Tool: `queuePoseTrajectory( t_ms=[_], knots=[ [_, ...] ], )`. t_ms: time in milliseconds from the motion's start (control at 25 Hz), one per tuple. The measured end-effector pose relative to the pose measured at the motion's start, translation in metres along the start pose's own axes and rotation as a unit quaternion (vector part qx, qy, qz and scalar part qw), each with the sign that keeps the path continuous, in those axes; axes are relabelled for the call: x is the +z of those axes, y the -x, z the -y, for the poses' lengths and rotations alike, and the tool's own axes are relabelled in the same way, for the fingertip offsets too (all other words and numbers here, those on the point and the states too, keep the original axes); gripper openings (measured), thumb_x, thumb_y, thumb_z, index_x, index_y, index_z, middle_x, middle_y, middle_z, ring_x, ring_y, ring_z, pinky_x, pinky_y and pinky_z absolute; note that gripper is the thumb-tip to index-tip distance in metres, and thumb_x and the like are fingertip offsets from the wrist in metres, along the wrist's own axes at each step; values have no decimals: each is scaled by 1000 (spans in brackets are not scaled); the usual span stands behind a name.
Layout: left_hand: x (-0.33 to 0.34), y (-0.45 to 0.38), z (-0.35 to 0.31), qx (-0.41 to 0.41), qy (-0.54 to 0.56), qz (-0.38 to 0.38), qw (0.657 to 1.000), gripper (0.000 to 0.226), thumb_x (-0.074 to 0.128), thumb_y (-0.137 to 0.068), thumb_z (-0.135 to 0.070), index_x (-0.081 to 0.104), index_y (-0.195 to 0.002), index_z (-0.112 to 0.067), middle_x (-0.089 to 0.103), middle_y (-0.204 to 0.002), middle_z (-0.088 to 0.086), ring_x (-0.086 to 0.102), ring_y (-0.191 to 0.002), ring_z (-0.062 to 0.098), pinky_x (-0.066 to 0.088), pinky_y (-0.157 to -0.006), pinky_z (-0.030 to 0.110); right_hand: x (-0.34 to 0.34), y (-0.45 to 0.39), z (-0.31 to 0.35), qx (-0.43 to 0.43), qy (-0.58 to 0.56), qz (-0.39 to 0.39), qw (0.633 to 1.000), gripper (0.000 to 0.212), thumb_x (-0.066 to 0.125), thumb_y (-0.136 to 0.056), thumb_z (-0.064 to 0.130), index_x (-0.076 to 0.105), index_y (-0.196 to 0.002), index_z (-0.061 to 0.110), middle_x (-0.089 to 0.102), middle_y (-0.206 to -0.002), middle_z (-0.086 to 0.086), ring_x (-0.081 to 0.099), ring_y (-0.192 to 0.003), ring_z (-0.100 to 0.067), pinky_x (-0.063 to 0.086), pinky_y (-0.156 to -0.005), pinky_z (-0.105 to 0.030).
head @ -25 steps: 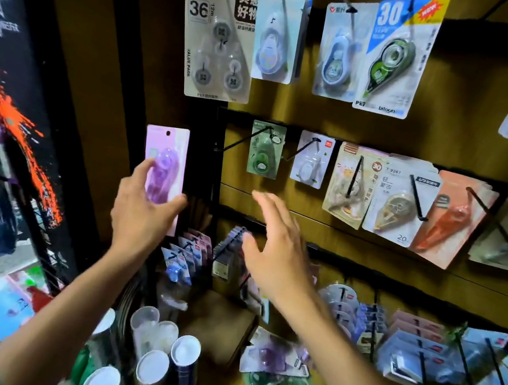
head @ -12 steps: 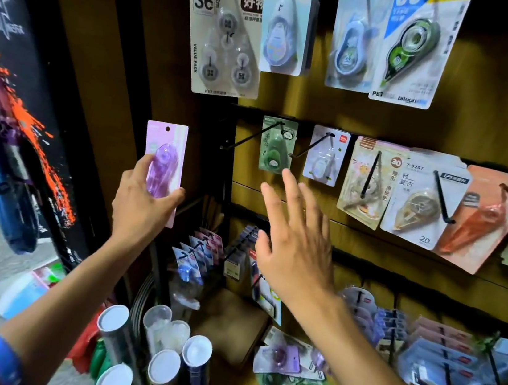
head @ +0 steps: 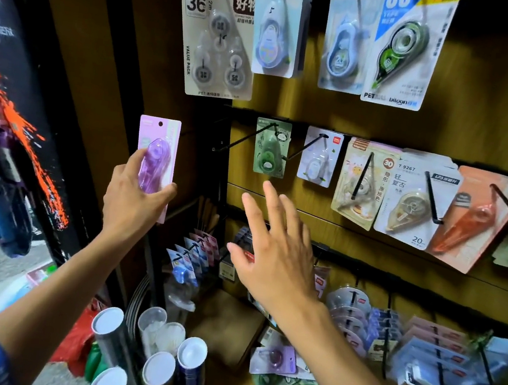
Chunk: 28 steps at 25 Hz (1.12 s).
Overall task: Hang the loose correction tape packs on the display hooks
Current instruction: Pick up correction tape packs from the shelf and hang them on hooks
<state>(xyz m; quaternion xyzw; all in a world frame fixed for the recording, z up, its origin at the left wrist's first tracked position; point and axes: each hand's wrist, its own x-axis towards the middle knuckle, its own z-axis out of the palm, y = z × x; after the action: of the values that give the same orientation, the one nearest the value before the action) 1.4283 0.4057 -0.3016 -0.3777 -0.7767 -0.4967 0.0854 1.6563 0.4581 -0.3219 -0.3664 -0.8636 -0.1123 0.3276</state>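
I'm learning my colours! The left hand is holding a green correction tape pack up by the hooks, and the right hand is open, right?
Nearly. The pack gripped by the left hand is purple, not green, as the head view shows. The right hand is open.

Head view, close, facing display hooks (head: 243,139)

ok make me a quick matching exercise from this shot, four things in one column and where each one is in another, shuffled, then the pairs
Things
1. purple correction tape pack
2. green correction tape pack
3. orange correction tape pack
4. value pack marked 36

Places
A. top row, far left hook
B. gripped in the left hand, off any hook
C. middle row, hanging just above the open right hand
D. middle row, towards the right end

Pairs: 1-B, 2-C, 3-D, 4-A
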Motion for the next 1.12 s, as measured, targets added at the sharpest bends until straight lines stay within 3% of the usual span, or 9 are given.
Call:
queuePoseTrajectory(
  t_ms=[440, 840, 1120],
  knots=[
    [-12, 5, 15, 21, -27, 28, 999, 77, 73, -78, -41, 38, -145, -30, 50, -131, 12, 55, -115, 30, 49, -94, 44, 0, 0, 16, -13, -12, 45, 999, 84, 52, -85, 62, 18, -154, 27, 11, -164, -4, 20, -148, -33, 33, -110, -47],
    [-31, 4, 8, 60, -126, 8, 990, 82, 50, -67, -59, 43, -144, -32, 47, -122, 5, 42, -112, 26, 33, -93, 47, 4, 4, 24, -4, -44, 93, 995, 82, 49, -87, 62, 12, -154, 32, -1, -165, 2, 7, -150, -26, 25, -114, -47],
    [-35, 3, 3, 60, -153, 3, 986, 78, 49, -67, -59, 43, -140, -32, 46, -121, 7, 42, -111, 28, 31, -89, 45, 7, 8, 26, 2, -58, 113, 992, 80, 48, -89, 60, 10, -155, 33, -5, -164, 5, 3, -151, -24, 22, -116, -45]
  ],
)
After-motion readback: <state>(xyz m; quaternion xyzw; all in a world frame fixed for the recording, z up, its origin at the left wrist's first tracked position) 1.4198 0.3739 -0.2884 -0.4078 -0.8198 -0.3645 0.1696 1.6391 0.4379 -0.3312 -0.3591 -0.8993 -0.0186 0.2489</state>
